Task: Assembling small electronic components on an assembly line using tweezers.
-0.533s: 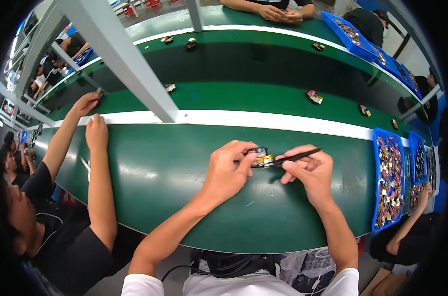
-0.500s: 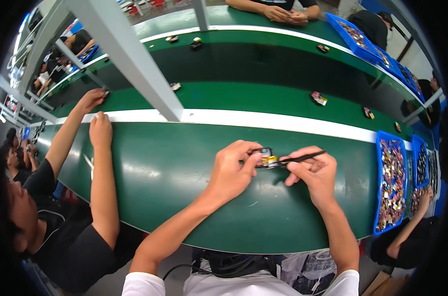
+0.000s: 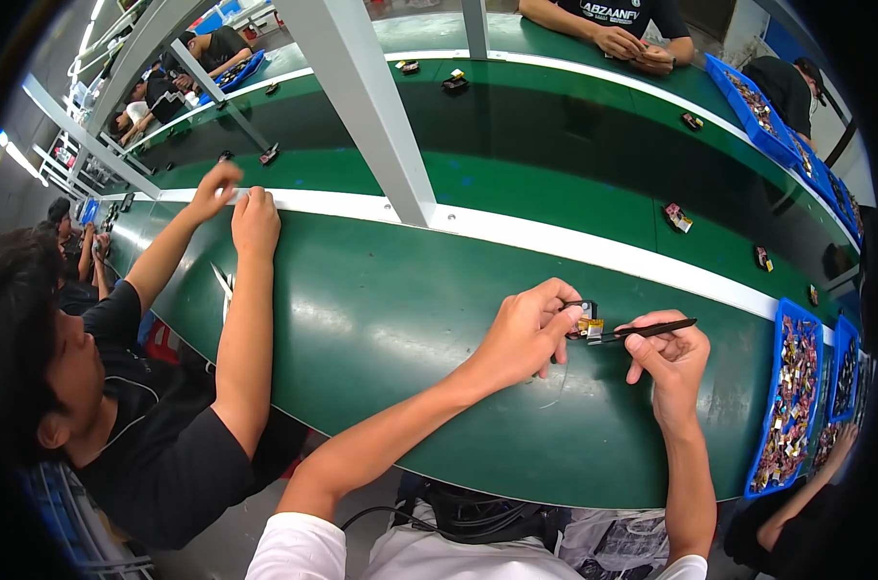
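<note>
Between thumb and fingers of the person's left hand (image 3: 526,333): small black-framed electronic module (image 3: 589,321) with gold and silvery-white parts, pinched at its left side, held over a glossy dark-green tabletop (image 3: 410,387). Just right of that pinch, right hand (image 3: 676,362) has thumb and fingers pressed around slim black tweezers (image 3: 656,330), tips pointing left at the module's near edge; can't tell if they touch. Farther right of the grip, long blue plastic tray (image 3: 761,425) full of small mixed-colour parts. Beyond the grip, long white strip (image 3: 555,253), then green conveyor belt (image 3: 535,188) with a pink-and-black module (image 3: 678,218) lying on it. Well left of the grip, black-sleeved co-worker's hand (image 3: 255,224) at the white strip
</note>
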{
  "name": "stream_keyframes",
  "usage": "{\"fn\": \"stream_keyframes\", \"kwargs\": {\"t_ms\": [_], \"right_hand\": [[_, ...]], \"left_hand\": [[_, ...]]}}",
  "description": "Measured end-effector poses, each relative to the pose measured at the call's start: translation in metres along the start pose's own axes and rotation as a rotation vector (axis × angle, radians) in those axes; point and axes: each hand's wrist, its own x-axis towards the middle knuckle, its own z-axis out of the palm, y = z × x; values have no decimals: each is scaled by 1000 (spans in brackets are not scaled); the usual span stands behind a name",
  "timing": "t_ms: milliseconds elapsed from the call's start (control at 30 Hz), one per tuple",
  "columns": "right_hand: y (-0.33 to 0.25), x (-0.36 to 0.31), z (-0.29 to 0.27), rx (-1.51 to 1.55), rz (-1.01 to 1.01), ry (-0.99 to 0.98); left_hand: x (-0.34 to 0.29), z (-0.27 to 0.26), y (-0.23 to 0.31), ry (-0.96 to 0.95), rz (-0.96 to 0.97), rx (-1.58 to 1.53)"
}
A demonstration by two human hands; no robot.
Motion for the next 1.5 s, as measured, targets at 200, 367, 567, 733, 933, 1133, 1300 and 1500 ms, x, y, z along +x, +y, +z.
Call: {"fn": "stream_keyframes", "kwargs": {"t_ms": [200,367,567,733,933,1133,1300,1500], "right_hand": [[-1,-3,2,-56,-10,57],[-1,-3,1,-110,-20,51],[3,-3,3,-183,-74,86],[7,-5,6,-217,-93,111],[12,-7,8,-285,-121,125],[13,-7,6,-349,-156,119],[9,-4,6,-201,-14,131],[-1,-2,3,-77,171,125]], "left_hand": [[0,1,5,-29,-45,-79],[1,2,-1,-21,-8,-107],[0,2,2,-46,-1,-54],[-2,4,3,-47,15,24],[-3,5,-2,-40,45,24],[-4,7,0,-35,54,45],[-4,8,-3,-34,72,40],[-4,10,-3,-34,113,19]]}}
